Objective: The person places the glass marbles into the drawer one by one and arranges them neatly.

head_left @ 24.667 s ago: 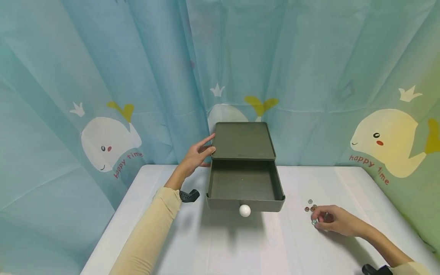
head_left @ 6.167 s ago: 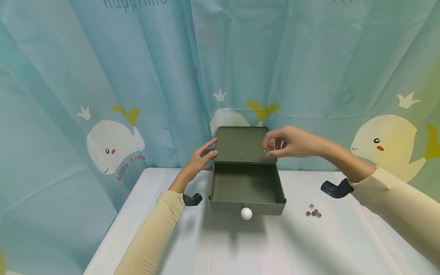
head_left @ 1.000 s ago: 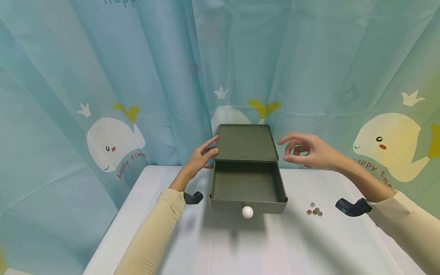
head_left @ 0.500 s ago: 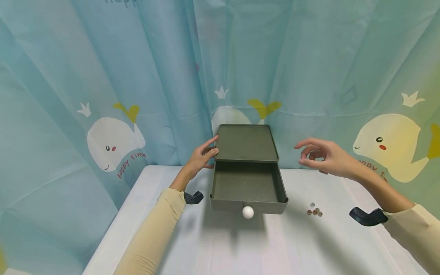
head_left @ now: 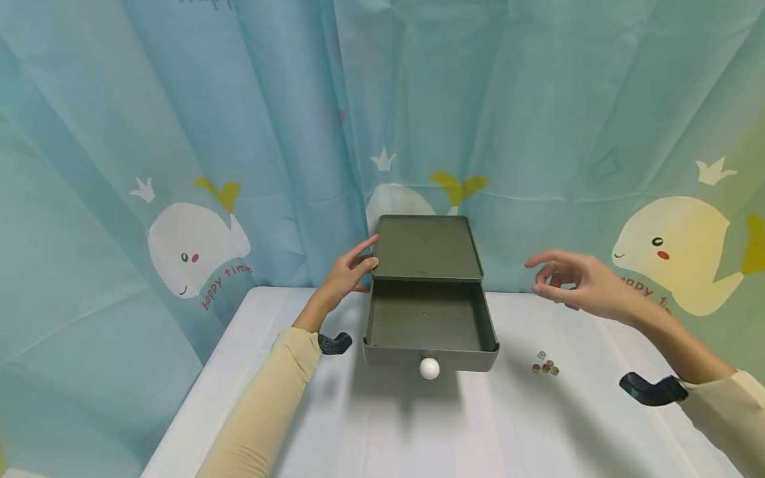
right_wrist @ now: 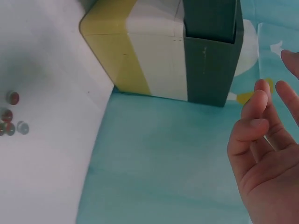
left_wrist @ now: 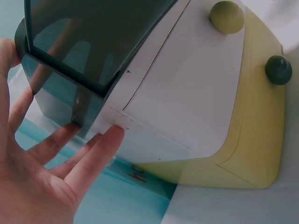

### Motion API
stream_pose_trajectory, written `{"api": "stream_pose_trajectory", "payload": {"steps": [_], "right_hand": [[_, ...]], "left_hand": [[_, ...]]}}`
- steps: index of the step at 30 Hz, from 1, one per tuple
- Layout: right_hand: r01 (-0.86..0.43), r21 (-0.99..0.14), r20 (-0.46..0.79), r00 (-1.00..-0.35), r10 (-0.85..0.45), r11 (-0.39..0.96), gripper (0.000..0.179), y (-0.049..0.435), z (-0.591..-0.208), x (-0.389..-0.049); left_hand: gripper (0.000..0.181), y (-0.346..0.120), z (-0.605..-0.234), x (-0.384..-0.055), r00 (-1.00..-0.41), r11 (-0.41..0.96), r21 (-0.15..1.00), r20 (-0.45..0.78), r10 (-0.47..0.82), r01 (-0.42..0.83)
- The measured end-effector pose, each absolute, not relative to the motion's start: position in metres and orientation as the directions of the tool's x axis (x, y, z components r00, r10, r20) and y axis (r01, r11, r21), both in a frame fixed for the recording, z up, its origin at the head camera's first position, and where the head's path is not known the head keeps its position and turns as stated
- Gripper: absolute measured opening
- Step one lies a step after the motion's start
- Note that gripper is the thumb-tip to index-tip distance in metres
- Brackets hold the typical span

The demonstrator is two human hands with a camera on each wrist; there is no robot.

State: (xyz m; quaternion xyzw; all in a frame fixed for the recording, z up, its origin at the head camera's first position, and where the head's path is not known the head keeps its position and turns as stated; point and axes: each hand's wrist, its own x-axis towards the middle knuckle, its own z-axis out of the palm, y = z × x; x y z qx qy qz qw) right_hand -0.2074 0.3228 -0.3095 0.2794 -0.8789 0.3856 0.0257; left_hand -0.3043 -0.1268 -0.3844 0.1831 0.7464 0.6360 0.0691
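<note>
A stacked drawer unit stands with its dark green top drawer (head_left: 427, 318) pulled out; a round white knob (head_left: 429, 368) sits on its front. In the left wrist view, the white middle drawer (left_wrist: 187, 70) and yellow bottom drawer (left_wrist: 261, 102) are in. My left hand (head_left: 340, 275) rests spread fingers against the unit's left side, fingertips touching the green and white levels. To the right of the unit, my right hand (head_left: 582, 282) hovers in the air, fingers loosely bent, thumb and forefinger apart, holding nothing. Below it several small round glassy pieces (head_left: 546, 368) lie on the table.
The white table (head_left: 418, 438) ends at a blue-green curtain (head_left: 538, 133) with whale prints, close behind the unit. The unit's flat green top (head_left: 427, 247) has a low raised rim. Black wrist straps' camera mounts (head_left: 654, 390) stick out beside the sleeves.
My right hand has drawn away from the unit, rightward and slightly down. The small green piece it pinched above the unit's top 6.2 s ago is out of sight. My left hand stays put.
</note>
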Motion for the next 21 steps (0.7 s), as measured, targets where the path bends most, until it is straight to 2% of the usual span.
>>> {"api": "stream_pose_trajectory", "payload": {"steps": [21], "right_hand": [[-0.46, -0.635, 0.282, -0.886, -0.369, 0.62, 0.031, 0.365, -0.395, -0.184]], "left_hand": [[0.061, -0.127, -0.381, -0.303, -0.924, 0.137, 0.974, 0.122, 0.363, 0.183]]}}
